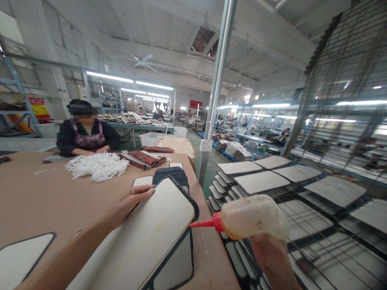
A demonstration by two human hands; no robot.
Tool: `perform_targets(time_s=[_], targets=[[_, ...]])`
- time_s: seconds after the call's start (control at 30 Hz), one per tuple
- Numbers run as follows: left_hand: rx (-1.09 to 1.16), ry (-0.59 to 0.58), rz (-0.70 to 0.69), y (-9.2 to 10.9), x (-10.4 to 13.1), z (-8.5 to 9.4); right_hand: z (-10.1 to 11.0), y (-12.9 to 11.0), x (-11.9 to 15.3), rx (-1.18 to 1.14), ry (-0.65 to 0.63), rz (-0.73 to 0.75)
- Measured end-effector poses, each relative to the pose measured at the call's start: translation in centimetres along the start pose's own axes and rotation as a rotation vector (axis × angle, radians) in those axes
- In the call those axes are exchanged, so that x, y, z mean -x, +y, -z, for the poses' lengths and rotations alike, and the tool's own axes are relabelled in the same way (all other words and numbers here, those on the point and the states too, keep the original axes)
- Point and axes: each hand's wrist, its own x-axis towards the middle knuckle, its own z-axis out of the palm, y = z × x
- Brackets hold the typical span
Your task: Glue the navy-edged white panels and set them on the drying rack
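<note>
My left hand (133, 202) grips the upper left edge of a cream board with a dark border (142, 237), thumb on top. The board is tilted over the table. In my right hand (269, 251) is a translucent squeeze bottle (252, 217) with a red nozzle, lying sideways, with amber liquid low inside. Its nozzle tip is at the board's right edge; whether it touches, I cannot tell. Most of my right fingers are hidden behind the bottle. Beneath the board, another dark-edged board (177, 262) shows. A stack of dark-edged pieces (171, 177) lies just beyond.
Across the brown table (39, 193) sits a co-worker (87, 131) behind a heap of white strips (98, 166) and folded red patterned fabric (145, 159). A metal post (216, 92) rises beyond the table edge. Wire racks (302, 217) of cream boards stand at right.
</note>
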Motion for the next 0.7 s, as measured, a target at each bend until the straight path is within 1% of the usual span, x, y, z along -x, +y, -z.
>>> perform_targets(time_s=[0.1,0.17,0.27,0.4,0.57,0.7], targets=[[0.069,0.038,-0.013,-0.6,-0.3,-0.6,-1.0,0.3,-0.3,-0.029,0.139,0.072],[0.105,0.061,-0.022,-0.9,-0.3,-1.1,-1.6,0.3,-1.0,-0.031,0.180,0.118],[0.124,0.080,-0.009,-1.0,-0.3,-1.8,-1.6,0.3,-1.7,-0.017,0.139,0.130],[0.109,0.081,-0.003,-1.1,-0.4,-2.6,-0.8,1.1,-2.4,0.006,0.071,0.110],[0.120,0.033,0.033,-1.7,-1.3,-2.4,-0.6,1.6,-4.3,-0.020,0.078,0.105],[0.140,0.008,0.070,-2.4,-1.8,-2.1,-0.1,1.6,-5.5,-0.020,0.017,0.066]])
